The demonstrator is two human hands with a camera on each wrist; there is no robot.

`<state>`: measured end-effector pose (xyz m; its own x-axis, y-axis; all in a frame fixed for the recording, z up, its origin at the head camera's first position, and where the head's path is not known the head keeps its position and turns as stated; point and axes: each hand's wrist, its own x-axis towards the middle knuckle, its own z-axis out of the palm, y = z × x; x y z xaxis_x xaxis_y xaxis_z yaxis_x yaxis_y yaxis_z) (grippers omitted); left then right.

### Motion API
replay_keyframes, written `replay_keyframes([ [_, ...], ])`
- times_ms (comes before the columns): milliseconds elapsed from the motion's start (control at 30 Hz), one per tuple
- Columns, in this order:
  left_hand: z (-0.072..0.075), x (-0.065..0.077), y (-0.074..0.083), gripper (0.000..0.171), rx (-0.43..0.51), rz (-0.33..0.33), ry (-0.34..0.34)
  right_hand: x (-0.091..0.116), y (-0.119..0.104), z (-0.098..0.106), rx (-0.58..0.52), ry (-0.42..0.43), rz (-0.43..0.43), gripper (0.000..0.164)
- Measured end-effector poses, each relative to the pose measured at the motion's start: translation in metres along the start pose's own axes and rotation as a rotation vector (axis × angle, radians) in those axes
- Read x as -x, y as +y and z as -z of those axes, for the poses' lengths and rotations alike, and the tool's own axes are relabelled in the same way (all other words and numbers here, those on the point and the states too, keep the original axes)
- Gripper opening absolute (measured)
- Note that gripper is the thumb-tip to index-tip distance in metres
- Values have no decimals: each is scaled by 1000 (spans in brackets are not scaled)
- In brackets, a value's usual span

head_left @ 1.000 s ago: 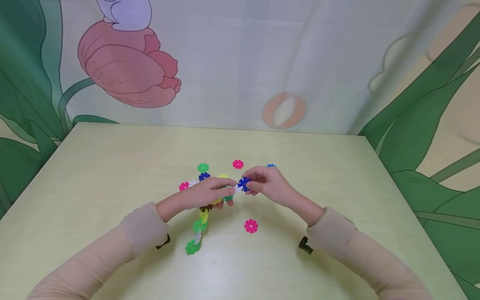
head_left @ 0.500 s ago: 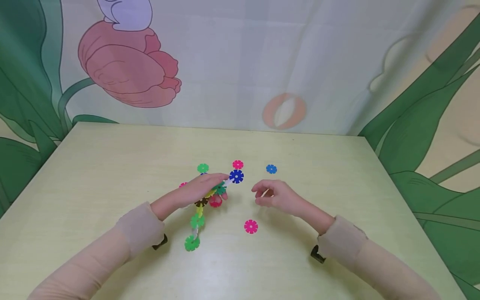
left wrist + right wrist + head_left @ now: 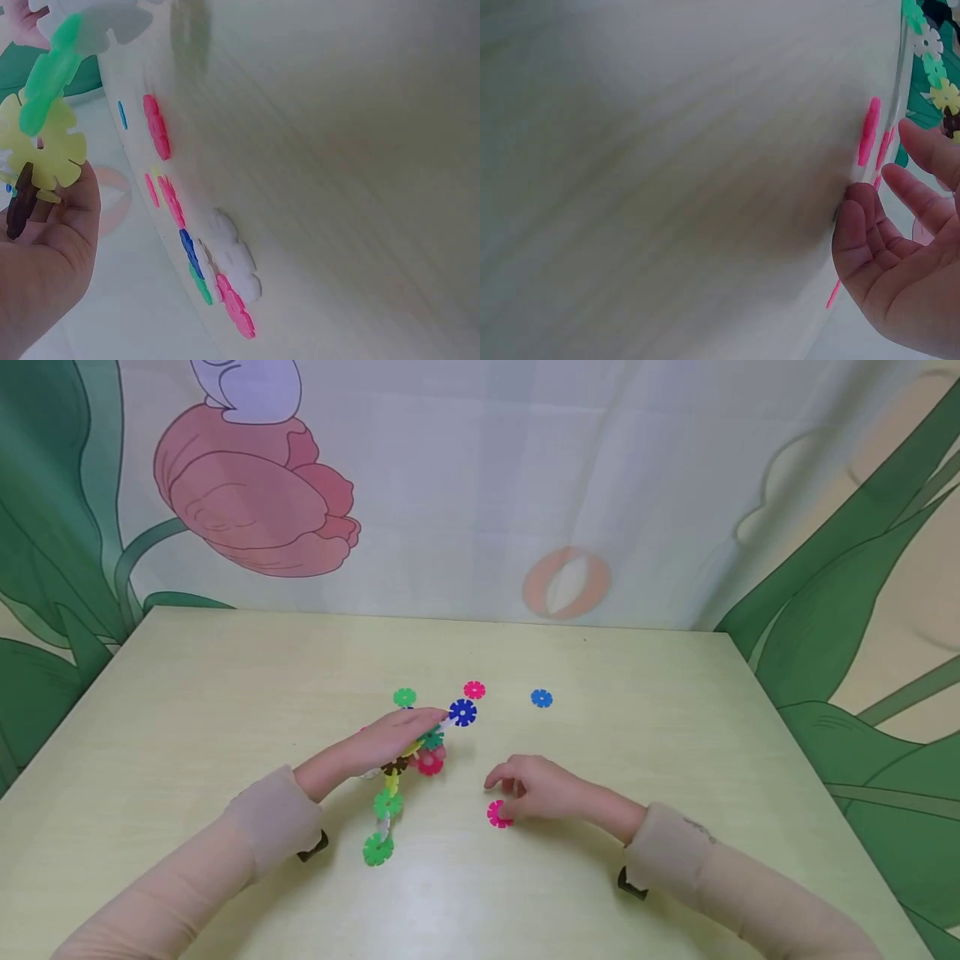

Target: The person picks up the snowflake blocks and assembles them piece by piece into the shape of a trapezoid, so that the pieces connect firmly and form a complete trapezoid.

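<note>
My left hand (image 3: 382, 739) holds a chain of linked plastic snowflake discs above the table. Green discs (image 3: 387, 803) hang at its near end, and a dark blue disc (image 3: 462, 712) sticks out past the fingertips. In the left wrist view, a yellow disc (image 3: 45, 139) and a brown disc (image 3: 21, 202) of the chain sit against the fingers. Low over the table, my right hand (image 3: 543, 789) has loosely bent fingers, its thumb overlapping a loose pink disc (image 3: 495, 814). The right wrist view has that hand (image 3: 907, 255) with nothing in its fingers; whether it touches the disc, I cannot tell.
Farther back on the light wooden table (image 3: 645, 710) lie a pink disc (image 3: 474, 690), a blue disc (image 3: 542, 698) and a green disc (image 3: 405, 697). More loose discs, including a white one (image 3: 236, 255), appear in the left wrist view. A printed curtain (image 3: 450, 485) hangs behind.
My right hand has let go of the dark blue disc, now on the chain, and has moved down toward the near pink disc. The left hand has shifted slightly left with the chain.
</note>
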<state>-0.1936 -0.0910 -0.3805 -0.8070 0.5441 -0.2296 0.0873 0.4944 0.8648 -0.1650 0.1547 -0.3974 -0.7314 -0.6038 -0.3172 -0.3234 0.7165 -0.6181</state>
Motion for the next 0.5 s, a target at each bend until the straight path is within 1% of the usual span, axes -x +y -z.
replay_keyframes([
  [100,1,0,-1,60,11,-7,5,0,-2,-2,64,-34,27,32],
  [200,1,0,-1,60,14,-16,14,-1,-3,-4,103,-54,22,30],
  [433,2,1,0,55,-3,13,41,-1,-5,-5,148,-74,4,16],
  [500,2,1,-1,54,-12,12,46,0,-5,-5,156,-74,5,15],
])
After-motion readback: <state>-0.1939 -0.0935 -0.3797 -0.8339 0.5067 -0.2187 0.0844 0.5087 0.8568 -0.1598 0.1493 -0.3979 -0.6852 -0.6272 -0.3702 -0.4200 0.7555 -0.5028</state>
